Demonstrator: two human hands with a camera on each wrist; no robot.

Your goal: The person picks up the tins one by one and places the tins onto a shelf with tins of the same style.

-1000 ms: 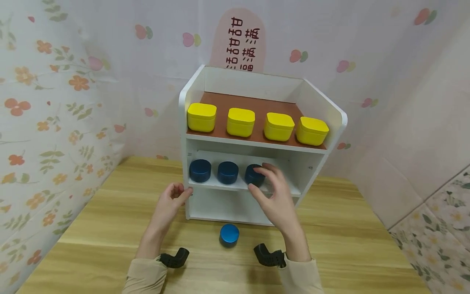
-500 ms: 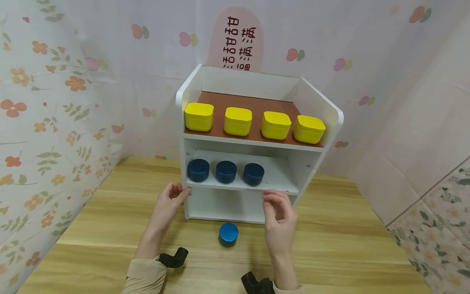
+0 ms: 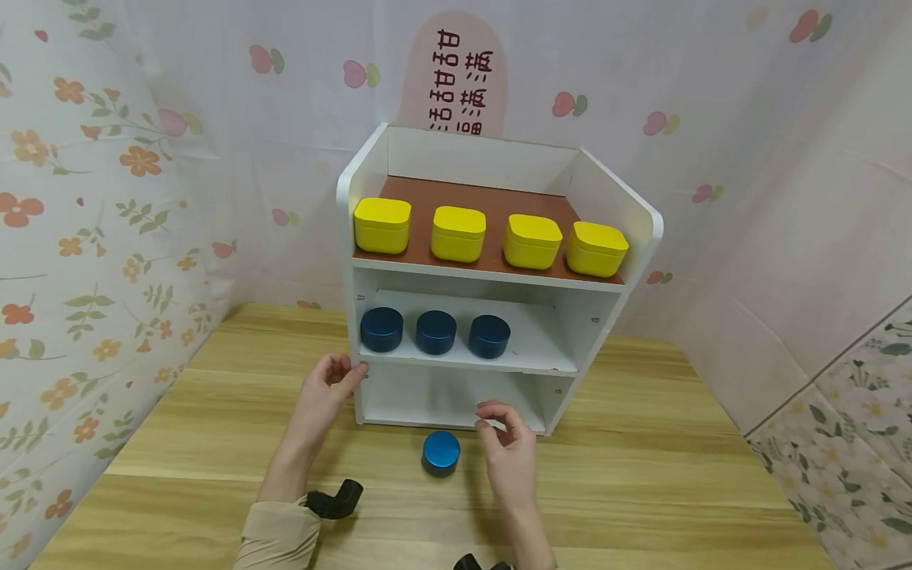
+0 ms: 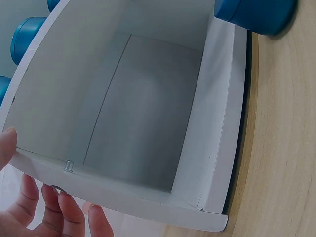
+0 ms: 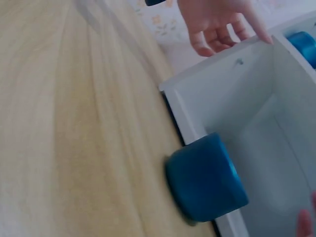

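Observation:
My left hand (image 3: 322, 402) holds the left side panel of a small white shelf unit (image 3: 456, 361), thumb at the front edge. In the left wrist view, its other fingers (image 4: 69, 212) lie along the outer side of that panel. On the table just in front of the unit stands a round blue tin (image 3: 440, 454), seen large in the right wrist view as a blue tin (image 5: 205, 180). My right hand (image 3: 511, 459) hovers right of this tin with nothing in it, thumb and fingers apart. Three matching blue tins, the middle one (image 3: 436, 332) among them, line the middle shelf.
Several yellow lidded boxes, one a yellow box (image 3: 458, 234), stand in a row on the brown top shelf (image 3: 477, 193). The unit rests on a wood-grain table (image 3: 641, 475). A patterned curtain (image 3: 285, 158) hangs behind it.
My right hand has let go of the third blue tin on the middle shelf, then drawn back and moved down and left toward the tin on the table. My left hand has stayed at the panel.

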